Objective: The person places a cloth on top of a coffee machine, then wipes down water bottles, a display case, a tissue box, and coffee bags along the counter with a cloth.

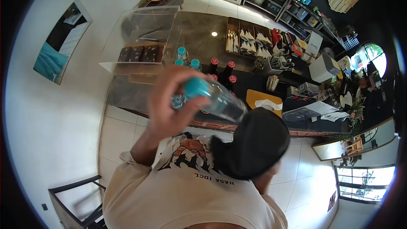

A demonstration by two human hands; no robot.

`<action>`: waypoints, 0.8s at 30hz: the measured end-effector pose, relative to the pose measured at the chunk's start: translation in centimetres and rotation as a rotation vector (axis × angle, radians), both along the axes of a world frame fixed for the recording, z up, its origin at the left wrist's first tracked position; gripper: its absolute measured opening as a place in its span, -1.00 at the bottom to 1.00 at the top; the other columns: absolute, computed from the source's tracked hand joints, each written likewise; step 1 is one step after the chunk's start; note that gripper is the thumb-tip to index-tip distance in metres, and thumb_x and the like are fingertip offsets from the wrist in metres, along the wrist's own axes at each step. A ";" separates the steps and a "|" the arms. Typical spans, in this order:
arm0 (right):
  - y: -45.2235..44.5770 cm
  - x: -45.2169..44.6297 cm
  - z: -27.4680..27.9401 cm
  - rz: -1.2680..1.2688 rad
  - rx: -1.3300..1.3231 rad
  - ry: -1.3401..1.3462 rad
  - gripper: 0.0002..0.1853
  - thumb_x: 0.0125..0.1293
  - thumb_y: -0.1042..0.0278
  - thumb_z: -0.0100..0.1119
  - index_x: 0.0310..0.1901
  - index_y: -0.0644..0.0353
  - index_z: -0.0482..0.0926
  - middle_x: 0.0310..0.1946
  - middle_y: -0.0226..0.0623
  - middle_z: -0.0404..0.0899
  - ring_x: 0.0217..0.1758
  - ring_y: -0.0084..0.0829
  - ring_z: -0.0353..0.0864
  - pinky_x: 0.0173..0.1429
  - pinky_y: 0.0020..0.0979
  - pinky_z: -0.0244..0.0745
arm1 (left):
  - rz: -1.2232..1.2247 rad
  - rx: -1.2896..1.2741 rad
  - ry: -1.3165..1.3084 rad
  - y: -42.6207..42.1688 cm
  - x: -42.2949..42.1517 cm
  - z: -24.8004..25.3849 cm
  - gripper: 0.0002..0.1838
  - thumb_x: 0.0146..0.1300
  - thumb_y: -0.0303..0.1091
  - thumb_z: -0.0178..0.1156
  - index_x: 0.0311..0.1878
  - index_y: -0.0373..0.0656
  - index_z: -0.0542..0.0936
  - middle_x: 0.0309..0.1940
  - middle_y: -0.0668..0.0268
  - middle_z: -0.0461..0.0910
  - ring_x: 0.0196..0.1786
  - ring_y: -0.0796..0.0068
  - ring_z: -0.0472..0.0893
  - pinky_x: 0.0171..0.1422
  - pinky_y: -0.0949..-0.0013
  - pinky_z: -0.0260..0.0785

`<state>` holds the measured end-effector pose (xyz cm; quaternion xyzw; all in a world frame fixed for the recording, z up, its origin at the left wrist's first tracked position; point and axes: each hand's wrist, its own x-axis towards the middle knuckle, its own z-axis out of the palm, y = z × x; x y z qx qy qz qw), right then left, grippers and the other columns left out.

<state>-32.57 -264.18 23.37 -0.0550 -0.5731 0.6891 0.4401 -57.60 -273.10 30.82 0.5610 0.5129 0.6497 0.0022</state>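
My left hand (169,106), raised and blurred by motion, grips a clear bottle (224,104) near its teal cap. The bottle lies tilted, its base pointing down to the right. That base meets a black cloth (258,144), which covers my right hand (274,170); the fingers there are hidden. Behind my left hand, bottles with teal caps (182,51) stand on the dark counter (197,29). Several dark bottles with red caps (231,65) stand beside them, partly behind the held bottle.
A clear acrylic case (169,29) with dark patterned boxes stands at the counter's left. Cutlery trays (248,27) lie at the back. A yellow tissue holder (275,103) is right of the bottles. A black metal frame (72,186) stands at lower left.
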 end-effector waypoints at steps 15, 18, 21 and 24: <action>-4.9 -5.9 -6.8 -0.277 0.119 -0.499 -0.36 -0.18 0.31 0.62 0.01 0.23 0.58 -0.08 -0.24 0.67 -0.06 -0.36 0.68 0.09 -0.29 0.54 | -0.484 -0.223 0.007 -2.1 0.4 -2.8 -0.59 0.05 -0.37 0.51 -0.07 -0.25 0.57 -0.18 0.21 0.57 -0.16 0.45 0.60 -0.20 0.48 0.49; -7.0 -7.6 -7.3 -0.219 -0.011 -0.401 -0.35 -0.19 0.33 0.62 0.02 0.24 0.58 -0.07 -0.26 0.67 -0.03 -0.45 0.65 0.13 -0.32 0.52 | -0.590 -0.253 -0.078 -2.9 -1.5 -2.0 -0.60 -0.01 -0.36 0.54 -0.13 -0.22 0.58 -0.21 0.25 0.57 -0.22 0.48 0.57 -0.22 0.49 0.41; -9.3 -10.2 -3.7 -0.254 0.095 -0.418 -0.30 -0.17 0.33 0.60 0.09 0.25 0.53 -0.08 -0.27 0.66 -0.01 -0.45 0.63 0.13 -0.34 0.50 | -0.649 -0.145 -0.100 -3.7 -3.8 -2.3 -0.61 -0.04 -0.38 0.55 -0.16 -0.19 0.59 -0.23 0.27 0.57 -0.24 0.48 0.54 -0.19 0.45 0.35; -11.2 -12.7 -3.1 -0.283 0.006 -0.380 -0.26 -0.18 0.32 0.60 0.12 0.25 0.50 -0.07 -0.28 0.64 0.02 -0.47 0.61 0.14 -0.34 0.49 | -0.696 -0.111 -0.126 -4.2 -5.3 -3.3 -0.60 -0.06 -0.35 0.57 -0.18 -0.18 0.60 -0.26 0.30 0.56 -0.22 0.45 0.54 -0.11 0.40 0.36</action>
